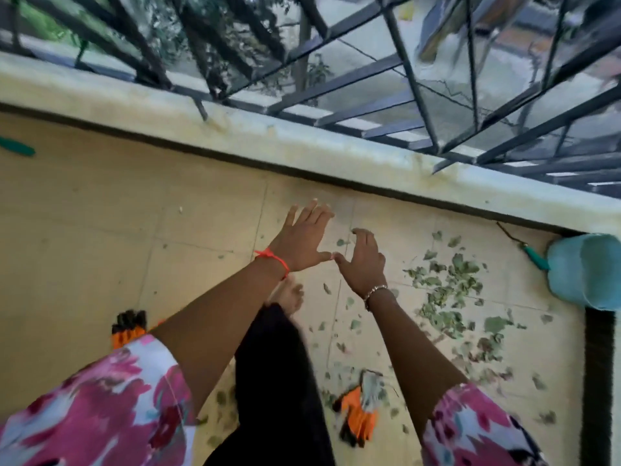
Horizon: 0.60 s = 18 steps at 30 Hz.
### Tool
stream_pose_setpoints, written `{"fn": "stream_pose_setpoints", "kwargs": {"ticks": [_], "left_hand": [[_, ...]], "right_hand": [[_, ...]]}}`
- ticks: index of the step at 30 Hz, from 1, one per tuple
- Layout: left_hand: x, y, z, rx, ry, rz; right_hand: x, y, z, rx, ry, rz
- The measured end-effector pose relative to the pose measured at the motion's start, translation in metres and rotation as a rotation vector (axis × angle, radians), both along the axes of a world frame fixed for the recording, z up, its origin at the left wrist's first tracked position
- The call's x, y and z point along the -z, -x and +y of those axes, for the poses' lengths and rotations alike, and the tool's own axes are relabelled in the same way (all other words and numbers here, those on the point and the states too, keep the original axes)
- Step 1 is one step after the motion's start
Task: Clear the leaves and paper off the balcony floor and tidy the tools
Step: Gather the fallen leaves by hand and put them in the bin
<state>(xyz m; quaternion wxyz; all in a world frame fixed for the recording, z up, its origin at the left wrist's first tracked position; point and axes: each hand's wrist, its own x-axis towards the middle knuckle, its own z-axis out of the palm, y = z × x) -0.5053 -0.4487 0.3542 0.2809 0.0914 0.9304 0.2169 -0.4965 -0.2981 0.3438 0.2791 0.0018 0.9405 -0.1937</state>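
Since my left hand (302,240) is spread flat and my right hand (364,264) loosely curled, thumbs touching and both empty, I judge them poised to scoop the leaves (447,287) strewn on the floor (100,213) near the teal bucket (584,270).

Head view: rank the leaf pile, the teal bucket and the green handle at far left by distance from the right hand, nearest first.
1. leaf pile, on the floor just to the right of the right hand.
2. teal bucket, in the right corner.
3. green handle, at the far left edge.
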Motion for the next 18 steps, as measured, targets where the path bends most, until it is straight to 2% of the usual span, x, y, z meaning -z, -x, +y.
{"fn": "stream_pose_setpoints", "kwargs": {"ticks": [4, 7, 18], "left_hand": [[-0.007, 0.05, -0.005, 0.164, -0.007, 0.025], [-0.009, 0.077, -0.014, 0.289, 0.049, 0.095], [0.009, 0.09, -0.015, 0.598, 0.015, -0.077]], "right_hand": [[-0.003, 0.018, -0.007, 0.189, 0.022, -0.016], [0.004, 0.026, -0.017, 0.241, 0.022, -0.018], [0.018, 0.002, -0.04, 0.638, 0.077, -0.017]]}}
